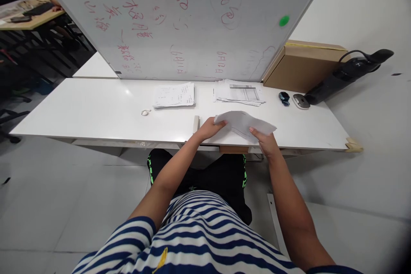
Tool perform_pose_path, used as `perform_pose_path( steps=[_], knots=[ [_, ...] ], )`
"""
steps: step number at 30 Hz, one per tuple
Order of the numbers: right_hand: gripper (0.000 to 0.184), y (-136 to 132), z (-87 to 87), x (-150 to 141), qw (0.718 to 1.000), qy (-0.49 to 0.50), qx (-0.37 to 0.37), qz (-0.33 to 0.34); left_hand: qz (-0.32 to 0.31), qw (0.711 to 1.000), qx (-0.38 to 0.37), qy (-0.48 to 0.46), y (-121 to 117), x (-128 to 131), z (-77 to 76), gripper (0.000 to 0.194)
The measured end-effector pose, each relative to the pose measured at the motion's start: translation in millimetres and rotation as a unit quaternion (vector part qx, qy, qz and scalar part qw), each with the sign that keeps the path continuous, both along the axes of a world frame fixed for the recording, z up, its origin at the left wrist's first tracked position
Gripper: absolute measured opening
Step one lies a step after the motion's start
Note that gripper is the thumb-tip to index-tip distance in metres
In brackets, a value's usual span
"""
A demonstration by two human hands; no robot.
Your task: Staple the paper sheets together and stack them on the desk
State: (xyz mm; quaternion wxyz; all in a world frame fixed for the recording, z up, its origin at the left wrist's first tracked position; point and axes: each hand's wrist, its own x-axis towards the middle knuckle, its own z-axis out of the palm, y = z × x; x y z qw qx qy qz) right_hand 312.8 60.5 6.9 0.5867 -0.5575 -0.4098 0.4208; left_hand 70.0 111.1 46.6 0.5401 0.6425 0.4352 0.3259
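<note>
Between my hands, above the front edge of the white table (105, 111), is a curved sheaf of white paper (240, 123); how many sheets it has I cannot tell. My left hand (212, 128) pinches its left end, thumb on top. At its right end my right hand (266, 140) grips the near edge, thumb over the paper. Just left of my left hand a small pale block (196, 124) lies on the table. Behind the held paper rests a stack of printed sheets (240, 92), and further left a second stack of written-on sheets (175, 95).
A whiteboard (192, 21) with red writing and round magnets stands behind the table. To the right are a cardboard box (302, 66), a leaning black bottle (343, 75), a dark watch (284, 98) and a mouse-like device (301, 101). A small white coiled item (145, 112) lies left.
</note>
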Motion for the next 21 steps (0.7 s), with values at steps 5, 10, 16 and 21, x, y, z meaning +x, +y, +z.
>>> perform_pose_path(
  steps=[5,10,16,21],
  knots=[
    [0.048,-1,17.5,-10,0.986,-0.117,-0.048,-0.107,0.020,1.000,-0.017,0.012,-3,6,1.1,0.036],
    [0.045,-23,35.3,1,0.977,-0.194,-0.067,-0.058,0.009,0.998,-0.043,0.050,-22,-10,15.3,0.044],
    [0.053,-71,5.4,4,0.986,-0.049,-0.152,-0.039,0.049,0.998,0.014,0.038,-46,-63,34.3,0.049],
    [0.049,-84,-19.0,-25,0.964,0.070,-0.256,-0.016,0.132,0.970,0.108,0.174,-8,-82,26.2,0.047]
  ],
)
